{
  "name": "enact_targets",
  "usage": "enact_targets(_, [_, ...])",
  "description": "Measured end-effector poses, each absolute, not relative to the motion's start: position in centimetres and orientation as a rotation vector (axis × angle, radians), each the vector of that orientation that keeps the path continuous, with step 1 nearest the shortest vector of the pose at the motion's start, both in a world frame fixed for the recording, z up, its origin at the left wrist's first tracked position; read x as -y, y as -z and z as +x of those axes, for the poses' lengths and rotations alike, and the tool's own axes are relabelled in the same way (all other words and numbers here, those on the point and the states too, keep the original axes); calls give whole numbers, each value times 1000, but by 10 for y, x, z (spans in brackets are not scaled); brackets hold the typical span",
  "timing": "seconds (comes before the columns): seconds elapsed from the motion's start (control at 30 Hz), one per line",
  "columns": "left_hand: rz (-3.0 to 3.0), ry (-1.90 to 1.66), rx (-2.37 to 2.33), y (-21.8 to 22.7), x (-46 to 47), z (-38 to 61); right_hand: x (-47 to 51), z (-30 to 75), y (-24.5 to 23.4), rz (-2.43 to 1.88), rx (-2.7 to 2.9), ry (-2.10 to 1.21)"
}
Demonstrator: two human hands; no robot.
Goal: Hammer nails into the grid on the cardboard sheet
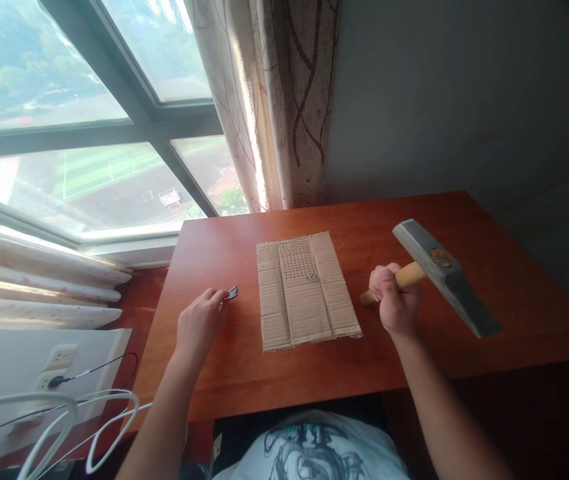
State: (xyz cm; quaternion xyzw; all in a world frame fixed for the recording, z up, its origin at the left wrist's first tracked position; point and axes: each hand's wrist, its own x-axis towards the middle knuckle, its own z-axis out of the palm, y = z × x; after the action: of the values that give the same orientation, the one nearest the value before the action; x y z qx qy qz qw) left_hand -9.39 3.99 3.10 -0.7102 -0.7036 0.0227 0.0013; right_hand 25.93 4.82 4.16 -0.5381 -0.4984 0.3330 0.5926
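My right hand (pixel 398 307) is wrapped round the wooden handle of a hammer (pixel 427 257), whose big grey metal head points off to the right above the table. In my left hand (pixel 199 320), a small bunch of thin metal nails (pixel 232 293) sticks out past the pinched fingertips. Between the two hands a creased sheet of cardboard (pixel 309 313) lies flat. Its upper part bears a grid of small dark dots, perhaps holes. Several small shiny bits, which look like nails, show at the lower right corner of that grid (pixel 311 276).
Under it all is a reddish-brown wooden table (pixel 224 380). A window (pixel 114 180) and a patterned curtain (pixel 294 100) stand beyond its far left side, with a grey wall (pixel 439 113) behind. White cables (pixel 69 407) and a wall socket (pixel 62 357) are at lower left.
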Motion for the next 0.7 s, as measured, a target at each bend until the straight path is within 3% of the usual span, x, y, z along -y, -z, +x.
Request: enact_targets(0.7, [-2261,-269,2161,-32,-43,-88,-49,257,-45,-1104,1057,-813])
